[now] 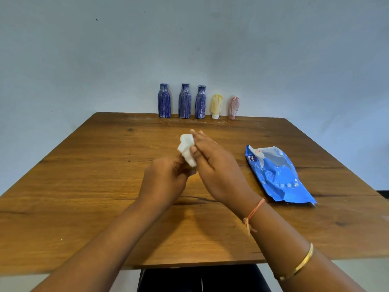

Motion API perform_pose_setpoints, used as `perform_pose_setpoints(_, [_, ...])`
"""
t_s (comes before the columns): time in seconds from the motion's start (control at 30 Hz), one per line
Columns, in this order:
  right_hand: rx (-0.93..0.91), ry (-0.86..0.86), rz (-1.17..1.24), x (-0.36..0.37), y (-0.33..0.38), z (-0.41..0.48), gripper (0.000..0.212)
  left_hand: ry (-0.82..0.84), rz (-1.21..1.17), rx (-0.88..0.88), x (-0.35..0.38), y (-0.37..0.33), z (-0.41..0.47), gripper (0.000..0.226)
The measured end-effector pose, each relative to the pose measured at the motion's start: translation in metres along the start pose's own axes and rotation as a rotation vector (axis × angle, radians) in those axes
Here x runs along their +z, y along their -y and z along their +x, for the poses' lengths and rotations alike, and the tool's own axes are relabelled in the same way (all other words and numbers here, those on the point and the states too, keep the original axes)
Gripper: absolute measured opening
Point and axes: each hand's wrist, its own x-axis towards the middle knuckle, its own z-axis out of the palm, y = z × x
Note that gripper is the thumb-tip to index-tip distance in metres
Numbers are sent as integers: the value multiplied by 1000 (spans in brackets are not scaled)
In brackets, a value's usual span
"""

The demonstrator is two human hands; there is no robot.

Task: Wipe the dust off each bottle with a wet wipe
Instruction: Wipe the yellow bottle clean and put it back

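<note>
Our left hand grasps the wet wipe by its lower end above the desk. The right hand lays straight fingers on it (whether the thumb pinches, we cannot tell). The five bottles stand at the far edge, well apart from us. They stand close together, so a careless reach may tip a neighbour, above all the small yellow tube standing on its cap.

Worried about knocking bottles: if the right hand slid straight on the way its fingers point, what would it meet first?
Likely the middle blue bottle; the way looks free, though depth is unclear.
</note>
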Motion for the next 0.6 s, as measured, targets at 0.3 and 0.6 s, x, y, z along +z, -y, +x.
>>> perform_pose_setpoints(0.3, [170, -169, 275, 11, -24, -11, 22, -6, -98, 33, 2, 12, -6, 26])
perform_pose_setpoints(0.6, [47, -113, 162, 13, -15, -3, 40, -37, -10, 103, 3, 7, -2, 3])
